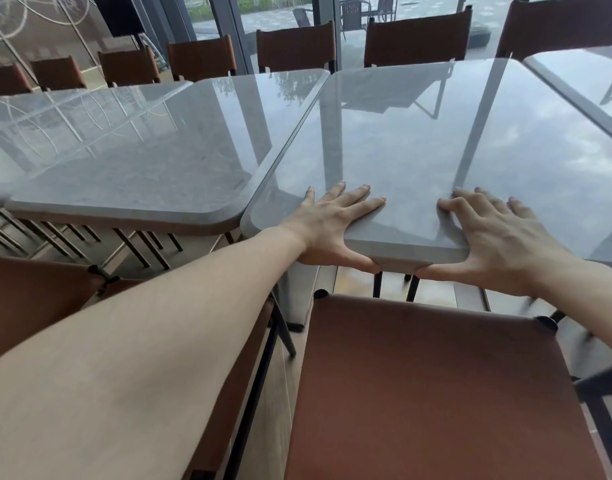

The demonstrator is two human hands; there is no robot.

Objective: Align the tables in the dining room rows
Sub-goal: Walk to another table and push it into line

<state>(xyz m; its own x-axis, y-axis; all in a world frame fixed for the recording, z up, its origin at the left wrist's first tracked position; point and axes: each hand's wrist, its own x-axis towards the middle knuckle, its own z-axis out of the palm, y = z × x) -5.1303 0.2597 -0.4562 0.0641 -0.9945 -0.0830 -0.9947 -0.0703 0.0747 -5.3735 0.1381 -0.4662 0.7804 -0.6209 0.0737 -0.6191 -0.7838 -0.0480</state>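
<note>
A glossy grey square table [418, 143] stands in front of me in a row of like tables. My left hand [328, 223] grips its near edge, fingers spread flat on top and thumb under the rim. Beside it, my right hand [498, 237] holds the same edge the same way, fingers slightly bent. The two thumbs nearly meet below the edge. The neighbouring table on the left [141, 161] touches this one at the far corner, and a narrow wedge-shaped gap opens toward me. Another table [581, 74] lies at the far right.
A brown leather chair seat [429, 386] sits right below my hands, between me and the table. A second brown chair [30, 292] is at the lower left. Several brown chair backs [415, 39] line the far side before glass doors.
</note>
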